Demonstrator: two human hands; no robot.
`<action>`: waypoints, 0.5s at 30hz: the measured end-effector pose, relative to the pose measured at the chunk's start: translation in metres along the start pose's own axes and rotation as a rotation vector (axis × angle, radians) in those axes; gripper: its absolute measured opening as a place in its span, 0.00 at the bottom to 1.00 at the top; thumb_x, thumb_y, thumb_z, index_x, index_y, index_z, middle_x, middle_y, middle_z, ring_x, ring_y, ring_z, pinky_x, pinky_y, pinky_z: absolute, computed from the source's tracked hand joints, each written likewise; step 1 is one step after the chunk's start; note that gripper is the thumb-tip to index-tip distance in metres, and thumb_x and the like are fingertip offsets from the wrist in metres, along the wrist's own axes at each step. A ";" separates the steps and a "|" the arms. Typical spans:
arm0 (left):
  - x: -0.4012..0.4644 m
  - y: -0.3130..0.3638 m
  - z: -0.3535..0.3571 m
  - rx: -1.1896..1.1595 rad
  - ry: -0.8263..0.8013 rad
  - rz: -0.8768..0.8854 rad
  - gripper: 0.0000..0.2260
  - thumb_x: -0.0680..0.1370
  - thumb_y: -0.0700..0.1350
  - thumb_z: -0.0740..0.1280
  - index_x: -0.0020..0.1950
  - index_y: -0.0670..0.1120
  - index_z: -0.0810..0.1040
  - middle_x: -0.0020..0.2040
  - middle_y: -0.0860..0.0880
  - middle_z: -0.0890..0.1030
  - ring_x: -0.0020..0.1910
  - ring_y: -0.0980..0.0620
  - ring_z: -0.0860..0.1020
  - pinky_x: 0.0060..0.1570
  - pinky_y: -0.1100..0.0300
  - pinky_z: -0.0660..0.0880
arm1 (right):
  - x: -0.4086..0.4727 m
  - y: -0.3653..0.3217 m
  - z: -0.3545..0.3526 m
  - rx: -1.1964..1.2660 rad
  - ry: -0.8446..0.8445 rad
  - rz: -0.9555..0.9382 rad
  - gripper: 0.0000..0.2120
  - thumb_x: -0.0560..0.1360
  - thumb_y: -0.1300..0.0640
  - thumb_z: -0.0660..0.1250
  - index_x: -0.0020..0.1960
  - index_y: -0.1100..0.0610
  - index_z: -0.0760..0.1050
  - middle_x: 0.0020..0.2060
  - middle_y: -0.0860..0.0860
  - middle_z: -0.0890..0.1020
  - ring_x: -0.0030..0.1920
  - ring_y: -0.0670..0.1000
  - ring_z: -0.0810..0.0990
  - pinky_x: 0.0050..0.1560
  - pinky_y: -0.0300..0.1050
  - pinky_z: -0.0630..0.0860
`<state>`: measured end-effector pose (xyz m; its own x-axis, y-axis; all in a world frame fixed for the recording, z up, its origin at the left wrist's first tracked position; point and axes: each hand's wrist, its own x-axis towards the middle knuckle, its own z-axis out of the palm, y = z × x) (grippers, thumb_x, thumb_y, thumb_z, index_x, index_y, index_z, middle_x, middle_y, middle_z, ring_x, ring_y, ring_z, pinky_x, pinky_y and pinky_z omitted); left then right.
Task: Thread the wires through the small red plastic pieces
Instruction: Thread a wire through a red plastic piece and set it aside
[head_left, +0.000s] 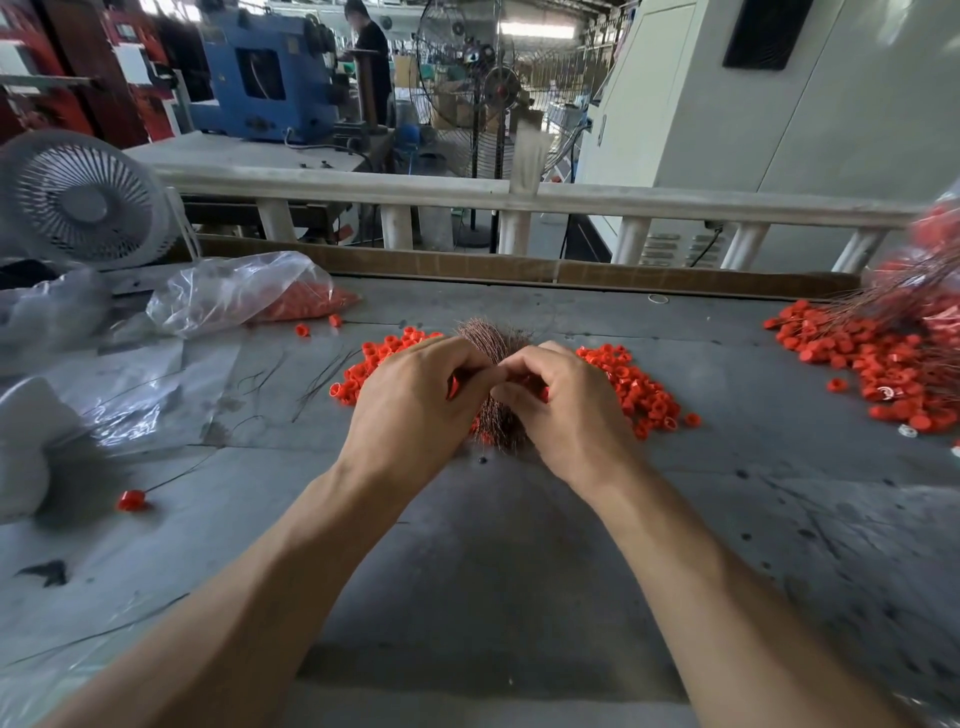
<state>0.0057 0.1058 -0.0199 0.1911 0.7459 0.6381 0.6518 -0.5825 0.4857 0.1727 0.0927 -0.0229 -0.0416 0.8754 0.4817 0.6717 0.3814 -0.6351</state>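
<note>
Wires (493, 343) sit bundled mid-table, long axis running away from you, lying over the red plastic pieces (631, 387). That clear bag (234, 291) back left holds more red pieces. Your left hand (415, 405) and right hand (563, 410) meet over the bundle, fingers curled, pinching something tiny between them.

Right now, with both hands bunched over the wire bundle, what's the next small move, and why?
Probably ease the wire tip into the red piece. The left hand and right hand meet fingertip to fingertip over the copper wire bundle, a red piece showing at the left fingers. Loose red pieces lie either side, so no new pick seems needed. The wire itself is too fine to see.
</note>
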 end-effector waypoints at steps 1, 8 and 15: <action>0.000 0.001 -0.001 -0.018 0.019 0.007 0.06 0.79 0.52 0.72 0.44 0.53 0.82 0.35 0.59 0.78 0.36 0.58 0.76 0.35 0.62 0.71 | 0.000 0.000 -0.001 0.010 0.001 0.003 0.03 0.76 0.56 0.75 0.50 0.51 0.83 0.43 0.43 0.79 0.44 0.44 0.79 0.45 0.37 0.73; 0.002 0.001 -0.004 -0.161 0.121 -0.025 0.04 0.79 0.47 0.72 0.47 0.48 0.84 0.39 0.58 0.82 0.40 0.58 0.80 0.38 0.66 0.74 | 0.000 -0.001 0.000 0.175 0.055 0.026 0.04 0.78 0.57 0.72 0.47 0.49 0.81 0.42 0.42 0.83 0.44 0.41 0.81 0.45 0.30 0.73; 0.002 -0.007 -0.001 -0.123 0.055 -0.191 0.07 0.80 0.49 0.70 0.43 0.50 0.82 0.30 0.59 0.76 0.32 0.61 0.74 0.30 0.70 0.64 | 0.005 -0.007 -0.007 0.832 0.226 0.194 0.05 0.82 0.64 0.65 0.50 0.58 0.78 0.45 0.56 0.87 0.50 0.56 0.87 0.39 0.46 0.84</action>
<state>0.0006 0.1110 -0.0215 0.0303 0.8297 0.5574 0.5774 -0.4698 0.6678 0.1736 0.0925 -0.0118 0.2238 0.9010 0.3716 -0.1081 0.4018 -0.9093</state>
